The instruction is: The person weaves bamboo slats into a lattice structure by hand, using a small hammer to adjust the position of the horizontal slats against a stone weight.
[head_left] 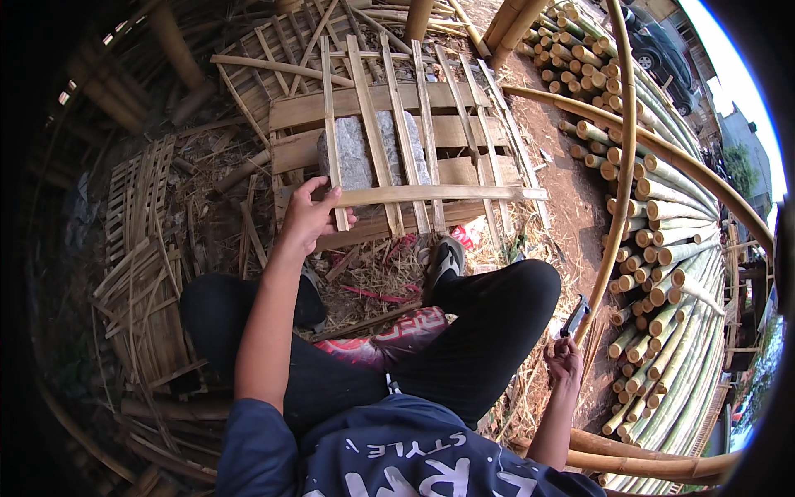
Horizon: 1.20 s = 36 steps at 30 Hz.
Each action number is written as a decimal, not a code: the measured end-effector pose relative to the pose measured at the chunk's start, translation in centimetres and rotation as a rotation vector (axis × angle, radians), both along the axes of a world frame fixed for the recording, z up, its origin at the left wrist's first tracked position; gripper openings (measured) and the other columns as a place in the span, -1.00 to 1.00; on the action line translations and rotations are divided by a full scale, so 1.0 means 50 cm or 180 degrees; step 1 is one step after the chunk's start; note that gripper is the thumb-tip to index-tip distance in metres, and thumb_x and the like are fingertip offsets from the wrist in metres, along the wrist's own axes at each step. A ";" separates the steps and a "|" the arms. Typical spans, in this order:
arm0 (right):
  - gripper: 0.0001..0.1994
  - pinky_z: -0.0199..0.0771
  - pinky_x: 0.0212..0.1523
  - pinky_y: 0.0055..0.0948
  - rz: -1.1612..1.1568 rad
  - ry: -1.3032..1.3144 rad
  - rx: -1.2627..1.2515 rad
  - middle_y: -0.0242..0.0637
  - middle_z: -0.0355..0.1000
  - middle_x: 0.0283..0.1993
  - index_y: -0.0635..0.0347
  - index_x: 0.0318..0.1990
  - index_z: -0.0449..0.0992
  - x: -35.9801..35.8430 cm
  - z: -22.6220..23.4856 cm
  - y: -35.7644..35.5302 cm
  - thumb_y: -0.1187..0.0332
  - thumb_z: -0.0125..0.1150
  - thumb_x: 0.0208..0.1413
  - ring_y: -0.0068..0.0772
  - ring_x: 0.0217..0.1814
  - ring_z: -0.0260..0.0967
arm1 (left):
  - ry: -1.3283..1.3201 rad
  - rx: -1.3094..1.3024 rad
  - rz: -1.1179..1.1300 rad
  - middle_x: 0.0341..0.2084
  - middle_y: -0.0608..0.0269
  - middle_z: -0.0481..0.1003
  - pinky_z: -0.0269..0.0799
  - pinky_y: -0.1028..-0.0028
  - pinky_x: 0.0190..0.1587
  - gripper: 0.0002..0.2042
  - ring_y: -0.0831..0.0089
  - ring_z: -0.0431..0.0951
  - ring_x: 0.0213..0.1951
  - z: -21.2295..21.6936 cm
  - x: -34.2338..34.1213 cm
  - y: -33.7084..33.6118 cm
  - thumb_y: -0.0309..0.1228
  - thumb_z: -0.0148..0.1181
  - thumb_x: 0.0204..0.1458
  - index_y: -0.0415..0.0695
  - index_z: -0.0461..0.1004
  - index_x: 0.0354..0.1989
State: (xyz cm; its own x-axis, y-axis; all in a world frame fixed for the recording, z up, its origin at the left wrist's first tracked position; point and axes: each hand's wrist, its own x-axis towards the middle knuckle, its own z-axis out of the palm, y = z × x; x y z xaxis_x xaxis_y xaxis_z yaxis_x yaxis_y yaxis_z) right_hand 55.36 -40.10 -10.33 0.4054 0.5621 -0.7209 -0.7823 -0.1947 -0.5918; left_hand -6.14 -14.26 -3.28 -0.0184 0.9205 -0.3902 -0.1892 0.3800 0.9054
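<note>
Several long bamboo slats (373, 124) lie side by side over a wooden pallet-like stand (298, 153), with a grey stone block (354, 153) beneath them. Across their near ends runs a single bamboo strip (431, 194). My left hand (308, 214) pinches this strip's left end against the outermost slat, thumb on top and fingers curled below. Out to the right, beside my knee, my right hand (565, 362) is closed round a dark tool (575, 315). The tool's upper part shows black; its exact kind is unclear, and my fingers cover its grip.
A large stack of cut bamboo poles (662, 273) fills the right. Curved bamboo poles (621, 174) rise between it and me. Lattice panels (137, 195) and loose strips lie at left. Straw and scraps (373, 286) litter the ground by my feet. A dark vehicle (662, 58) stands far right.
</note>
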 end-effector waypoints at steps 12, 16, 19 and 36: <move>-0.94 0.26 0.16 0.04 -0.0111 -0.0131 0.0255 -0.62 0.54 -0.44 -0.07 -0.23 0.51 -0.061 0.059 0.034 0.28 0.13 0.29 -0.74 -0.32 0.48 | 0.0615 -0.0142 0.0132 -0.29 -0.11 0.48 0.68 0.18 -0.46 -0.64 0.14 0.67 -0.46 0.004 -0.005 -0.002 -0.25 0.18 0.24 -0.19 0.16 -0.03; -0.96 0.28 0.13 0.12 -0.0058 -0.0176 0.0432 -0.64 0.50 -0.45 -0.04 -0.18 0.46 -0.050 0.066 0.036 0.34 0.16 0.27 -0.73 -0.30 0.49 | 0.0570 -0.0449 0.0001 -0.29 -0.01 0.45 0.68 0.17 -0.47 -0.58 0.22 0.62 -0.53 0.023 -0.006 -0.005 -0.20 0.23 0.20 -0.22 0.15 -0.09; -0.92 0.29 0.13 0.13 -0.0051 -0.0116 0.0622 -0.63 0.53 -0.40 0.00 -0.13 0.48 -0.053 0.079 0.050 0.33 0.14 0.28 -0.71 -0.29 0.49 | 0.0721 -0.0479 -0.0065 -0.31 0.05 0.48 0.67 0.27 -0.46 -0.52 0.33 0.61 -0.49 0.000 -0.024 -0.001 -0.07 0.26 0.16 -0.21 0.20 -0.09; -0.88 0.29 0.17 0.05 0.0385 -0.0275 0.1170 -0.55 0.40 -0.50 0.15 -0.09 0.48 -0.223 0.257 0.090 0.40 0.14 0.25 -0.61 -0.33 0.41 | 0.0589 -0.0526 -0.0283 -0.22 0.19 0.46 0.65 0.41 -0.37 -0.30 0.49 0.56 -0.36 -0.014 -0.040 -0.005 0.11 0.28 0.07 -0.24 0.25 0.12</move>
State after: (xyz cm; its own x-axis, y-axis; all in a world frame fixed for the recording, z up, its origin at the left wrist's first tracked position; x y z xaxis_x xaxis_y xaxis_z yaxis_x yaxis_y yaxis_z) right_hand 44.19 -35.59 2.53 0.3707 0.8239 -0.4288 -0.7110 -0.0454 -0.7018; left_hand -8.17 -14.51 -3.99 -0.0252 0.8458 -0.5330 0.0146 0.5334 0.8457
